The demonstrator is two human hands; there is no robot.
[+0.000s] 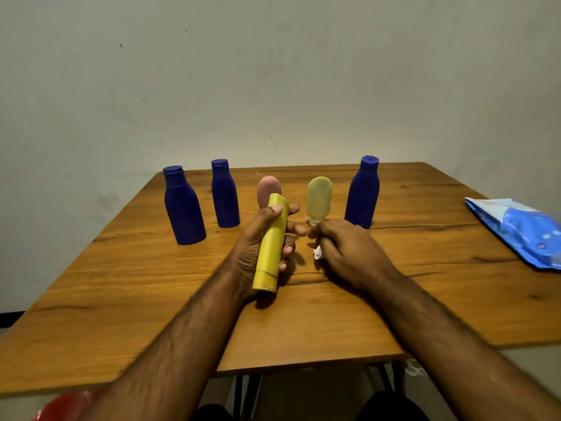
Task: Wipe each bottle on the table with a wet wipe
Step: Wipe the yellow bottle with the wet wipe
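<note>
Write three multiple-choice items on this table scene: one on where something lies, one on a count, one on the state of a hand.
1. Where does the blue wipes pack lie?
A. at the table's right edge
B. between the dark blue bottles
C. under the left hand

2. How many dark blue bottles stand on the table?
A. two
B. three
C. five

3. What is the left hand doing?
A. resting flat on the table
B. gripping the yellow tube
C. lifting a dark blue bottle

Answers:
1 A, the pack sits far right, apart from the bottles.
2 B, two stand at left and one at right.
3 B, its fingers curl round the yellow tube, while the right hand holds a white wipe.
</note>
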